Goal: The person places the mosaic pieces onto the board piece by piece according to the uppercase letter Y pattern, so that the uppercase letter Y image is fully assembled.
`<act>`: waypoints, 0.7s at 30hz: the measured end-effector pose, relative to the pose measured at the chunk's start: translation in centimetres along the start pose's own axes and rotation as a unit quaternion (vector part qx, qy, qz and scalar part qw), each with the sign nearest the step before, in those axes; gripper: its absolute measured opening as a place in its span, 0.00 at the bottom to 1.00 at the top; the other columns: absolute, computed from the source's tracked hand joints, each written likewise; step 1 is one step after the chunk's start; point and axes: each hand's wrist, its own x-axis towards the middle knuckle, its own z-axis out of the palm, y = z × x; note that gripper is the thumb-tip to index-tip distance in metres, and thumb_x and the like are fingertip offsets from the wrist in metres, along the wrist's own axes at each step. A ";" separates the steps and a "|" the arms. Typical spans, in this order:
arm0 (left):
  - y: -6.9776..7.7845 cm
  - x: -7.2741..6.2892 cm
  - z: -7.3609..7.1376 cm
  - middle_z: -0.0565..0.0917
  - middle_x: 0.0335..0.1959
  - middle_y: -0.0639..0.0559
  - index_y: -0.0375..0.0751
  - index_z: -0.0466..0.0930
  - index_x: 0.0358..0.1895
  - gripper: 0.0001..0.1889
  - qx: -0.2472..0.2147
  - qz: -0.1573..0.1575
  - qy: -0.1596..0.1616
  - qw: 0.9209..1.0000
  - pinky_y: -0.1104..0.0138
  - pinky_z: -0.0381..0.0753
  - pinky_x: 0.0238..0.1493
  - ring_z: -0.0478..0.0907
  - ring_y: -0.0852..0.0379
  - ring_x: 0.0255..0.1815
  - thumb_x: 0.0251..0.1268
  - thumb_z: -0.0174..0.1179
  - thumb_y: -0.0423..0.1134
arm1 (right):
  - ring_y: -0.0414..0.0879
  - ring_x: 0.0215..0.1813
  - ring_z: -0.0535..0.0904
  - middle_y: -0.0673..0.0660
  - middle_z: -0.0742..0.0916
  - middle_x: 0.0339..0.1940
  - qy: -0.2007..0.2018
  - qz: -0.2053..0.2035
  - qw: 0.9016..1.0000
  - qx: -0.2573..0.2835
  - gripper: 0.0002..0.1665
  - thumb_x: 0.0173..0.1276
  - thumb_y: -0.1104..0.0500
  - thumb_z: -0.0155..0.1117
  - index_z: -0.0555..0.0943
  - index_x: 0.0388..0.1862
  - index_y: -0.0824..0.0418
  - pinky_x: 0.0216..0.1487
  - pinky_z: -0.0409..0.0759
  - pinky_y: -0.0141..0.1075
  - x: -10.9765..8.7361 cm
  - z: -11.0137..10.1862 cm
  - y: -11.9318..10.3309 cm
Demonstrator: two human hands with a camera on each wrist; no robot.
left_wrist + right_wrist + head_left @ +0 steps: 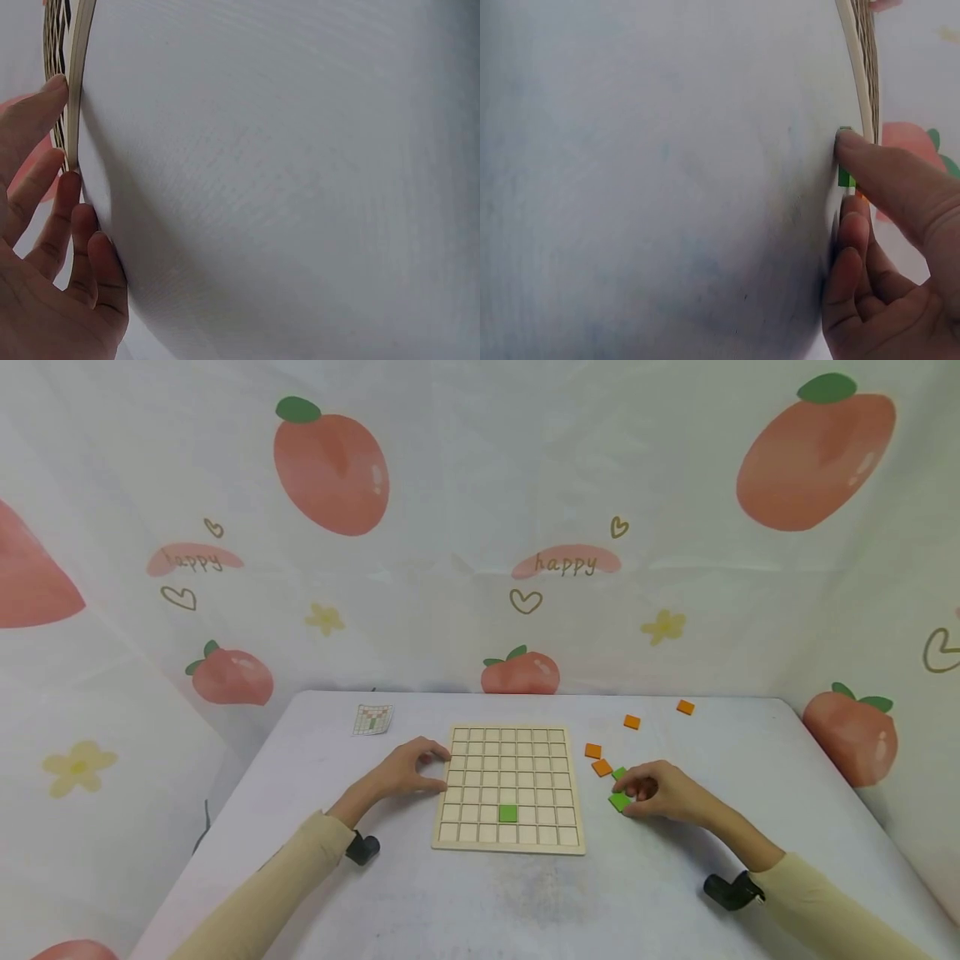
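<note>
A pale wooden grid board [507, 852] lies on the white table, with one green square tile [507, 813] in a cell of its second row from the front. At the board's left edge rests my left hand [401, 770], thumb and fingertips touching the rim, also seen in the left wrist view. My right hand [663, 792], right of the board, pinches a green tile [618, 802] between thumb and fingers at table level. In the right wrist view the thumb covers part of that green tile [844, 177]. Another green tile [618, 772] lies just behind it, partly hidden by the fingers.
Two orange tiles [602, 767] lie close to the board's right edge. Farther back are an orange tile [632, 722] and another orange tile [686, 707]. A small patterned card [372, 720] lies at the back left. Behind the table hangs a fruit-print cloth [450, 610].
</note>
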 end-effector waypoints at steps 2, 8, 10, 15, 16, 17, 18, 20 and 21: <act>0.0 0.0 0.0 0.80 0.56 0.46 0.39 0.81 0.56 0.24 0.000 0.001 -0.001 1.000 0.53 0.74 0.63 0.76 0.45 0.57 0.55 0.77 0.38 | 0.41 0.30 0.75 0.51 0.81 0.28 -0.001 0.005 1.000 0.002 0.14 0.58 0.66 0.79 0.87 0.43 0.66 0.28 0.75 0.29 0.0 0.0 -0.1; -0.2 0.1 0.0 0.80 0.57 0.47 0.40 0.81 0.56 0.24 0.001 -0.005 -0.001 1.000 0.53 0.74 0.62 0.76 0.46 0.57 0.56 0.78 0.39 | 0.41 0.31 0.75 0.48 0.82 0.29 0.004 0.021 1.000 -0.001 0.13 0.57 0.65 0.80 0.87 0.40 0.65 0.29 0.76 0.29 0.0 0.1 -0.3; -0.2 0.1 0.0 0.80 0.57 0.48 0.41 0.81 0.56 0.24 0.001 -0.006 0.000 1.000 0.53 0.74 0.63 0.76 0.46 0.57 0.56 0.78 0.39 | 0.40 0.31 0.75 0.48 0.82 0.29 0.005 0.022 1.000 -0.007 0.13 0.57 0.64 0.81 0.86 0.39 0.63 0.29 0.76 0.29 0.0 0.2 -0.1; -0.2 0.0 0.0 0.80 0.57 0.47 0.40 0.81 0.56 0.24 -0.001 -0.002 -0.001 1.000 0.53 0.74 0.63 0.76 0.46 0.57 0.56 0.77 0.39 | 0.40 0.31 0.76 0.48 0.83 0.30 0.002 0.018 1.000 -0.009 0.13 0.57 0.62 0.81 0.86 0.38 0.62 0.30 0.77 0.30 0.0 0.2 0.2; -0.2 0.0 0.1 0.80 0.57 0.47 0.40 0.81 0.56 0.24 -0.001 -0.001 -0.001 1.000 0.53 0.74 0.63 0.76 0.46 0.57 0.56 0.77 0.39 | 0.40 0.31 0.77 0.49 0.83 0.31 0.002 0.018 1.000 -0.008 0.13 0.57 0.62 0.81 0.86 0.38 0.62 0.31 0.78 0.30 0.0 0.2 0.2; -0.2 0.0 0.1 0.80 0.57 0.47 0.40 0.81 0.56 0.24 -0.002 -0.001 -0.001 1.000 0.53 0.74 0.63 0.76 0.45 0.58 0.56 0.77 0.39 | 0.40 0.32 0.77 0.50 0.84 0.31 0.001 0.017 1.000 -0.005 0.13 0.57 0.62 0.81 0.86 0.39 0.62 0.31 0.78 0.30 0.0 0.1 0.2; -0.3 0.0 0.1 0.80 0.57 0.47 0.40 0.81 0.56 0.24 -0.003 -0.001 -0.002 1.000 0.53 0.74 0.63 0.76 0.45 0.58 0.56 0.77 0.39 | 0.40 0.32 0.77 0.50 0.84 0.32 0.001 0.018 1.000 -0.004 0.13 0.58 0.62 0.80 0.86 0.39 0.62 0.32 0.78 0.30 0.0 0.1 0.2; -0.3 0.0 0.1 0.80 0.57 0.46 0.40 0.81 0.56 0.24 -0.003 -0.001 -0.002 1.000 0.53 0.74 0.63 0.76 0.45 0.58 0.56 0.77 0.39 | 0.41 0.33 0.78 0.51 0.84 0.33 0.001 0.015 1.000 0.003 0.13 0.58 0.63 0.80 0.86 0.40 0.62 0.33 0.79 0.30 0.0 -0.1 0.0; -0.3 -0.1 0.1 0.80 0.57 0.47 0.40 0.81 0.56 0.24 -0.002 -0.003 -0.001 1.000 0.53 0.74 0.63 0.76 0.45 0.58 0.56 0.77 0.39 | 0.42 0.33 0.78 0.51 0.84 0.34 0.001 0.013 1.000 0.006 0.13 0.59 0.63 0.79 0.86 0.41 0.62 0.34 0.80 0.31 0.1 -0.2 0.0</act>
